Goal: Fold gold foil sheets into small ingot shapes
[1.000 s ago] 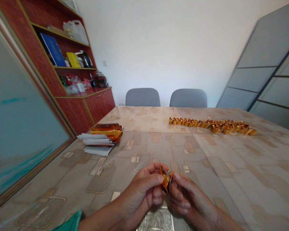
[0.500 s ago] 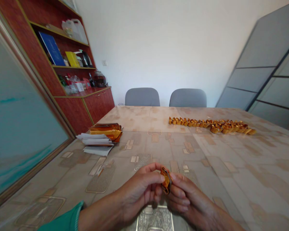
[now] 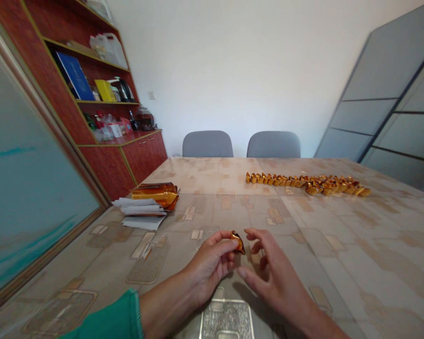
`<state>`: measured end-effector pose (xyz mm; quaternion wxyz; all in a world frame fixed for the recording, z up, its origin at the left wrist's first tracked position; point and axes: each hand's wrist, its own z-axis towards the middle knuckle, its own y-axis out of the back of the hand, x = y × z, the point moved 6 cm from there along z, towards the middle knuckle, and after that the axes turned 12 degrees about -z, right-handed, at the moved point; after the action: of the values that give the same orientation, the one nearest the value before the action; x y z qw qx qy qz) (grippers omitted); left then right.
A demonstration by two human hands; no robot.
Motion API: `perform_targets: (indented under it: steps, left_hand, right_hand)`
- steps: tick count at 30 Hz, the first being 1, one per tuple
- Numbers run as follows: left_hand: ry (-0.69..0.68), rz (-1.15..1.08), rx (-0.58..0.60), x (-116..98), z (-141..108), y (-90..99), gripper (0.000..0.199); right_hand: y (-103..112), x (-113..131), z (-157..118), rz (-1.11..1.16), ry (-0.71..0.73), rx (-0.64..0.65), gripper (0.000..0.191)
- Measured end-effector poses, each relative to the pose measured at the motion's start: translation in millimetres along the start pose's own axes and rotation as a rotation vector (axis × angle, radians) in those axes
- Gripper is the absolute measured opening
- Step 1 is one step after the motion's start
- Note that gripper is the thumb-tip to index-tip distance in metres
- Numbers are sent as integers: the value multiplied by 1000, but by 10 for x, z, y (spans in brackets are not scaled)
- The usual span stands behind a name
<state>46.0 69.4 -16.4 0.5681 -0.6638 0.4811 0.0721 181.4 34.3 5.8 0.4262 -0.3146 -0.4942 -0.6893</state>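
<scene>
A small folded piece of shiny gold paper [image 3: 238,243] is pinched between the thumb and fingers of my left hand [image 3: 214,259], above the near middle of the table. Just right of it, my right hand [image 3: 273,268] has its thumb and fingers apart and holds nothing. On the left of the table lies a stack of gold paper sheets [image 3: 155,192], with white-sided sheets [image 3: 141,209] in front. Rows of folded gold pieces [image 3: 304,182] stand at the back right.
The patterned tablecloth [image 3: 198,176] covers the table. Two grey chairs [image 3: 207,144] [image 3: 273,144] stand behind its far edge. A red shelf cabinet [image 3: 109,165] with bottles and boxes is at the back left, beside a glass panel [image 3: 31,188].
My right hand has let go of the folded gold piece and opened, its fingers now apart. My left hand still holds the piece, slightly farther up and turned.
</scene>
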Motion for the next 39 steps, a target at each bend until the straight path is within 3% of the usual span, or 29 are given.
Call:
perform_targets:
  steps: [2,5,7,10,13,17,20,24,29,34,37,39]
  left_hand:
    - [-3,-77,-40,53,82,-37,31]
    - [34,-80,-20,131,216,-192,28]
    - [56,-43,1,155,293,-295,25]
    - [57,19,11,145,331,-358,31]
    - [30,102,16,90,241,-281,39]
    - [-28,304,41,-83,22,2,28]
    - [-135,424,1,-310,-128,302,21]
    - [-280,567,-144,-661,-330,722,19]
    - [-686,1133,-312,-1351,-630,1089,17]
    - [-1037,1608,-348,-2049,-788,1292,23]
    - [-1035,1834,-322,-2380,-647,1333,40]
    - [-958,1912,-236,-2537,-471,1321,39]
  right_hand:
    - [67,88,24,-211,126,-47,48]
    - [186,109,91,-347,190,-88,23]
    - [325,53,170,-422,206,-112,14]
    - [678,-158,352,-666,198,-181,16]
    - [1167,-508,587,-790,123,-261,18]
    - [1733,-983,867,-962,13,-350,20]
    - [1954,-1260,1024,-1092,-53,-371,17]
    - [2067,-1466,1207,-1253,-104,-392,15]
    - [2075,-1516,1435,-1374,-41,-375,17]
    - [2079,-1505,1553,-1384,26,-435,11]
    - [2057,-1438,1570,-1370,66,-473,10]
    - [2008,-1331,1560,-1362,107,-469,14]
